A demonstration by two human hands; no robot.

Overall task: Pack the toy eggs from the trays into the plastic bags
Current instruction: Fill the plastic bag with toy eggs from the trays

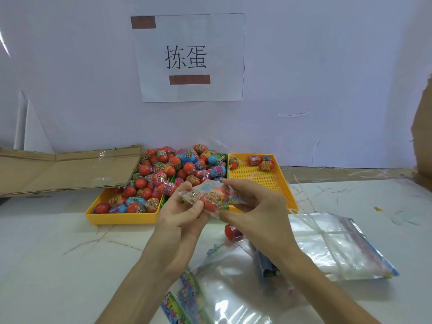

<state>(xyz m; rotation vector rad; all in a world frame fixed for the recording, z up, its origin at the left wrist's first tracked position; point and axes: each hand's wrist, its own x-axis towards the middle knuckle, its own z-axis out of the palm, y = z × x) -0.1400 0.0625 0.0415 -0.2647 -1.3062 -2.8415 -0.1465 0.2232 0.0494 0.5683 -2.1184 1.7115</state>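
Observation:
Both hands hold a small clear plastic bag (211, 197) with toy eggs inside, raised above the table in front of the trays. My left hand (181, 213) pinches its left end and my right hand (254, 206) grips its right side. The left yellow tray (121, 217) is heaped with several red, blue and purple toy eggs (168, 169). The right yellow tray (254, 178) holds three eggs (261, 162) at its far end. One red egg (232, 232) lies on the table under my right hand.
A stack of clear plastic bags (332, 244) lies at the right. Another clear bag with printed headers (224, 288) lies near the front edge. Flattened cardboard (63, 169) leans over the left tray's back. A paper sign (189, 57) hangs on the wall.

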